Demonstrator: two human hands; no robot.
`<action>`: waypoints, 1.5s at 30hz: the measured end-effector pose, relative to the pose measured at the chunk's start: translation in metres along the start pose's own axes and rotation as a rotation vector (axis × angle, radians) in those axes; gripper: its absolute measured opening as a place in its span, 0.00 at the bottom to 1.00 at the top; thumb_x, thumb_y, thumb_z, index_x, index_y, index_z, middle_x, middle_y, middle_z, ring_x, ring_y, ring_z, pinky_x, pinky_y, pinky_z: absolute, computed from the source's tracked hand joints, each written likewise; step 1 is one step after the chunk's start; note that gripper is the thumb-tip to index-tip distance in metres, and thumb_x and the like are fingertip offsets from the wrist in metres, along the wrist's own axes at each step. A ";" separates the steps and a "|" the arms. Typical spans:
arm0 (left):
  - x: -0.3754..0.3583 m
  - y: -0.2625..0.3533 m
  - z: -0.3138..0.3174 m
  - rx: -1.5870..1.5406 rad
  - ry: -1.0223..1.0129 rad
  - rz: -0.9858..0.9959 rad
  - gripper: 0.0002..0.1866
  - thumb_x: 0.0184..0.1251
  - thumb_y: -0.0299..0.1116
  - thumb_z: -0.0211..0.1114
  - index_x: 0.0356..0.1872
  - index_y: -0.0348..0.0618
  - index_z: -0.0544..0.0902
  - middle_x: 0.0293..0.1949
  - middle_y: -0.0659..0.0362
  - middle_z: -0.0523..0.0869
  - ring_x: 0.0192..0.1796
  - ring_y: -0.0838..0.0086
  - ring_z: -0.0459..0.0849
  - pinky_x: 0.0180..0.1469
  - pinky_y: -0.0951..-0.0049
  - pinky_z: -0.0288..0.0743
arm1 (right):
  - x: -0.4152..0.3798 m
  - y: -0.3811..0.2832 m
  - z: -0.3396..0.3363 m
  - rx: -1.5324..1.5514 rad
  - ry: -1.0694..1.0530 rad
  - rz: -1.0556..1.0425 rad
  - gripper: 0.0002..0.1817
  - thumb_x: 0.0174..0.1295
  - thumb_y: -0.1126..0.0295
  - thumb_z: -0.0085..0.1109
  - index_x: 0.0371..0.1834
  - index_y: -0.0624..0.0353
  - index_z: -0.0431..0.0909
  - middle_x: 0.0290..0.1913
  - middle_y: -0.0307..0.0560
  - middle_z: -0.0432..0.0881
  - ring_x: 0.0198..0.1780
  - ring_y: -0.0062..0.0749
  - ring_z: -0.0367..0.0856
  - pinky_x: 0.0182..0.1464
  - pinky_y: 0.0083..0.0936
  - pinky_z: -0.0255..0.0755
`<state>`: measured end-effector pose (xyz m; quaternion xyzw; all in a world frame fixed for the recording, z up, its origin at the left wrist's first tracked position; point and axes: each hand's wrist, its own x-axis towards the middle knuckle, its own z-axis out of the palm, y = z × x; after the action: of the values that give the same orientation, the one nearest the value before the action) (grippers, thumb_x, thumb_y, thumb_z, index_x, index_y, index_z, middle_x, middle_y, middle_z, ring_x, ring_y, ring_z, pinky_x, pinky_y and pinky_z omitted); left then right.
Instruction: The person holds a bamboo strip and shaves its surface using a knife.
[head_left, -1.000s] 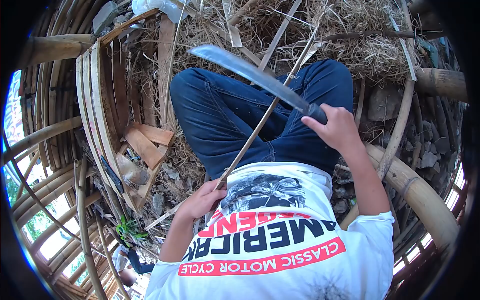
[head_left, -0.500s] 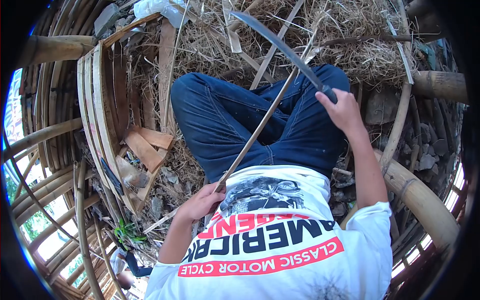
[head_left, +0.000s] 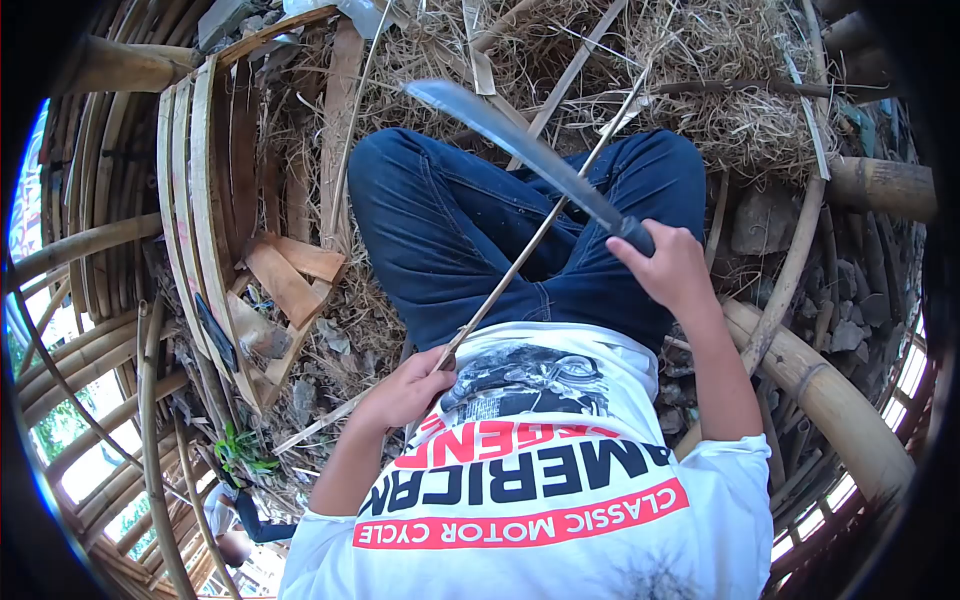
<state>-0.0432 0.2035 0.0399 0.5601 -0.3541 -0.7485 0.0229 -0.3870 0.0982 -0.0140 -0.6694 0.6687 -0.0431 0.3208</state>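
Note:
A long thin bamboo strip [head_left: 515,268] runs diagonally from my waist up across my crossed legs to the dry straw. Its lower end is pinched in my left hand [head_left: 408,388], close to my shirt. My right hand [head_left: 668,262] grips the dark handle of a machete [head_left: 530,150] above my thigh. The curved blade points up and to the left, and crosses over the strip in this view; whether the two touch I cannot tell.
Dry straw [head_left: 720,120] and loose slats lie beyond my knees. Left stands a wooden slat frame [head_left: 205,220] with wood offcuts [head_left: 280,285] beside it. A thick bamboo pole [head_left: 820,385] runs along the right. Another person [head_left: 235,520] shows at the lower left.
My right hand has moved down and to the left with the machete, its blade tip now further left and lower. My left hand has risen slightly, still holding the strip.

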 end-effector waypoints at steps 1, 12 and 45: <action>0.002 -0.001 -0.001 0.016 -0.011 -0.014 0.16 0.70 0.30 0.54 0.54 0.33 0.76 0.39 0.61 0.78 0.42 0.78 0.73 0.48 0.74 0.71 | 0.004 0.003 -0.002 0.012 0.000 0.039 0.32 0.58 0.36 0.64 0.25 0.61 0.82 0.23 0.61 0.83 0.31 0.59 0.85 0.36 0.47 0.79; 0.001 0.001 0.000 -0.066 -0.006 -0.064 0.12 0.69 0.31 0.56 0.47 0.33 0.76 0.38 0.63 0.78 0.42 0.80 0.72 0.48 0.77 0.69 | -0.052 -0.048 0.036 0.023 -0.172 -0.314 0.35 0.55 0.32 0.64 0.22 0.58 0.78 0.18 0.53 0.80 0.21 0.50 0.83 0.28 0.42 0.77; 0.003 0.000 0.004 -0.154 0.021 -0.017 0.05 0.69 0.30 0.57 0.40 0.39 0.74 0.32 0.69 0.70 0.35 0.84 0.66 0.39 0.79 0.64 | -0.023 -0.022 0.015 0.077 -0.101 -0.096 0.34 0.58 0.35 0.63 0.26 0.62 0.81 0.23 0.62 0.83 0.31 0.59 0.85 0.37 0.47 0.79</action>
<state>-0.0482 0.2039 0.0377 0.5674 -0.2904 -0.7679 0.0635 -0.3631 0.1232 -0.0069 -0.6893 0.6166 -0.0505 0.3771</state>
